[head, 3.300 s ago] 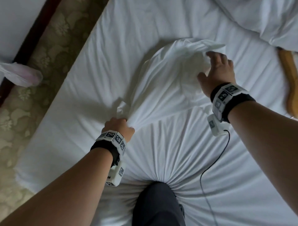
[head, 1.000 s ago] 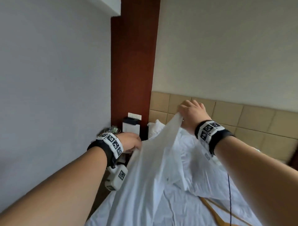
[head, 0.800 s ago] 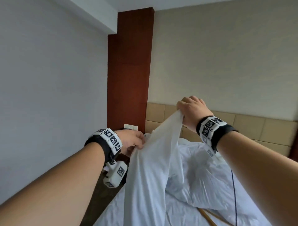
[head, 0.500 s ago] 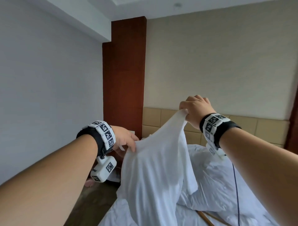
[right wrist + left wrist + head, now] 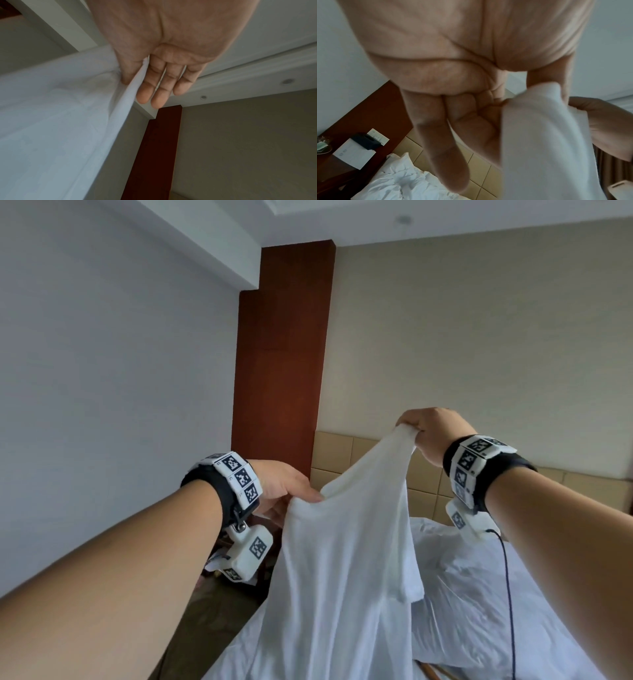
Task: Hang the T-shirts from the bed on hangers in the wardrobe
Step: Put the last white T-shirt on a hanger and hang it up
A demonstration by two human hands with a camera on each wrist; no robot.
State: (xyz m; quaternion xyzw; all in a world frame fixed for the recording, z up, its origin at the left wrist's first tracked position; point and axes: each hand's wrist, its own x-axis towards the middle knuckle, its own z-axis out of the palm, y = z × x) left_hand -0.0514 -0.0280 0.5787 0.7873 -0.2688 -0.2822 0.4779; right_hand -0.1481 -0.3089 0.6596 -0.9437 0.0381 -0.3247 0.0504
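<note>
Holding one T-shirt mid-frame, left hand and right hand both pinching it. No hanger on it yet; wardrobe unseen.

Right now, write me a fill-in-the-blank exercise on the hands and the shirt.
1. Both hands hold up a white cotton ____.
2. The right hand grips the cloth ____ than the left hand.
3. Behind the white T-shirt lies a bed with ____ sheets.

Missing: T-shirt; higher; white
</note>
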